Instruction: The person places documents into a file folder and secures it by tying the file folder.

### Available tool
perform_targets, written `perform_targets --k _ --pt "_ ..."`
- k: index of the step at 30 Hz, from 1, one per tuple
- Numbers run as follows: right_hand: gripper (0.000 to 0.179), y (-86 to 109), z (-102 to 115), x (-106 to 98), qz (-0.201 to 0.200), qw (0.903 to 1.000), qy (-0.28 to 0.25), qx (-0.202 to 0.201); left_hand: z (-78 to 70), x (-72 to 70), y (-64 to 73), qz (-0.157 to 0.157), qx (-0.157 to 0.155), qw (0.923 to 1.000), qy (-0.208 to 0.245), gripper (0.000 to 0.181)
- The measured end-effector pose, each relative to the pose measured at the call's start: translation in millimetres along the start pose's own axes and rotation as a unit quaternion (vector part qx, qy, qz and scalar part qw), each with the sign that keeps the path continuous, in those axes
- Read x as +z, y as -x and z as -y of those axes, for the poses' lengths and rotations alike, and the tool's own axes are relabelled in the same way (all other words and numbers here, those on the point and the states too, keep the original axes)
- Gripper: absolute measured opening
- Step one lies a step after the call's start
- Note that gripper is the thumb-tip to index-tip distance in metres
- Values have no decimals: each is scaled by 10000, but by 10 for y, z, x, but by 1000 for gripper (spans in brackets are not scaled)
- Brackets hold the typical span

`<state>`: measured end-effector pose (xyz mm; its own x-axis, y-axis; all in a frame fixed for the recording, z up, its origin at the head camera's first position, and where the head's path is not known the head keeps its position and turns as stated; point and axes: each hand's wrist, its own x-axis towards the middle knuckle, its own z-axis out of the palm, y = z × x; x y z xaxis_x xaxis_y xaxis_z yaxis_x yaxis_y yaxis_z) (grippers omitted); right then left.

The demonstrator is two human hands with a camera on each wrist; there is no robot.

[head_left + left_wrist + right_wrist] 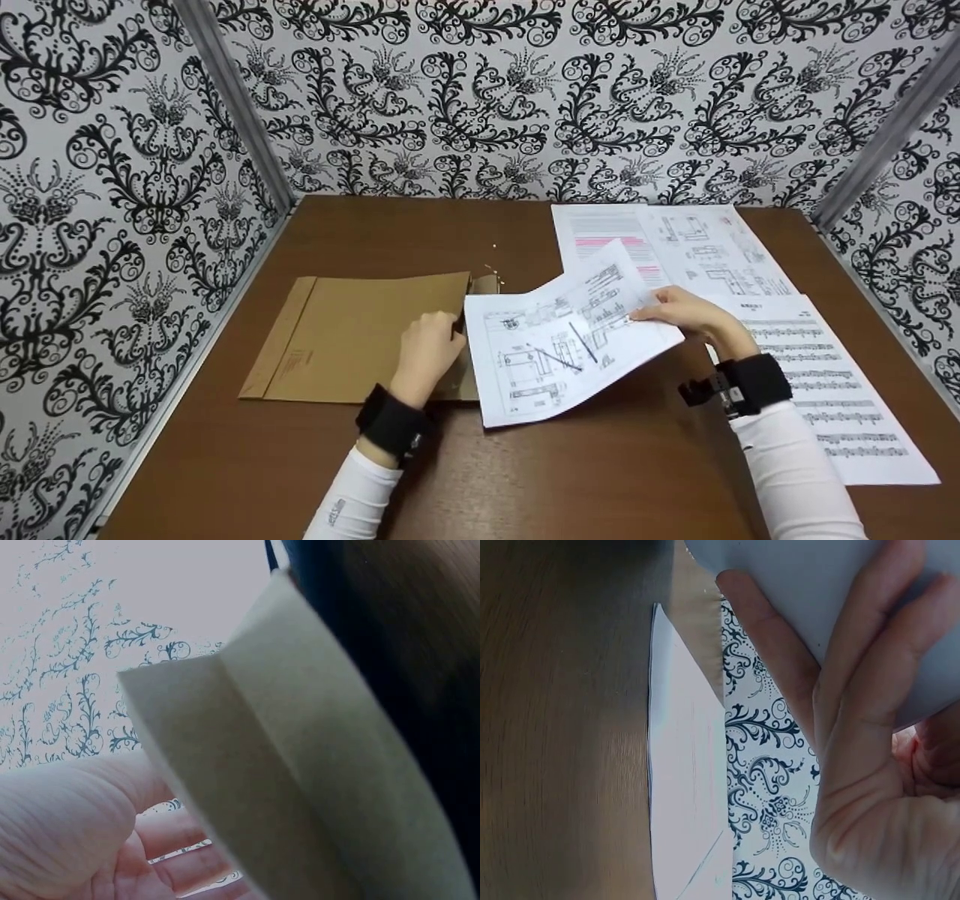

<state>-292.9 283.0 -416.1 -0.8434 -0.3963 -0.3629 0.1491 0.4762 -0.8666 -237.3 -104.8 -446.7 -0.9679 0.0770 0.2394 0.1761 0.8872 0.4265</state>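
A flat brown cardboard envelope [367, 330] lies on the table left of centre, its opening towards the right. My left hand [433, 346] grips the envelope's upper layer by that open edge. In the left wrist view the lifted cardboard [247, 742] shows a crease, with the fingers behind it. My right hand [686, 311] pinches the right side of some paper sheets [540, 352] printed with technical drawings and marked with dark pen strokes. These sheets bend upward on the right, and their left edge lies at the envelope's opening. From the right wrist, the held paper [795, 592] shows its blank underside.
Behind the right hand lie printed pages [709, 247], some with pink highlighting and drawings. A sheet of music [840, 382] lies at the right, under the right forearm in the head view. Small pale scraps [491, 270] lie beyond the envelope. Patterned walls [525, 97] enclose the brown table [510, 472].
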Motion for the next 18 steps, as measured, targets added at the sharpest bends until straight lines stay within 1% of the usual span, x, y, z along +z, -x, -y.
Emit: perform_targets --k 2,5,11,13,14,18 --pt "53 -2 -5 -7 2 9999 -110 -27 8 10 2 -11 15 10000 -9 9" --pt "51 -8 -13 -13 26 9994 -340 -84 20 27 9 -84 95 9999 -58 15" --pt "45 -21 -36 6 35 9969 -756 -224 23 36 12 -192 161 9997 20 8" --pt "42 -24 -50 18 -22 9965 -789 -258 19 30 13 -186 119 9997 68 9" --pt "41 -28 -60 23 -32 9962 -819 -280 57 82 -1 -287 182 9994 61 9" --pt "40 -35 -102 50 -20 9951 -888 -430 52 74 6 -313 190 9993 76 8"
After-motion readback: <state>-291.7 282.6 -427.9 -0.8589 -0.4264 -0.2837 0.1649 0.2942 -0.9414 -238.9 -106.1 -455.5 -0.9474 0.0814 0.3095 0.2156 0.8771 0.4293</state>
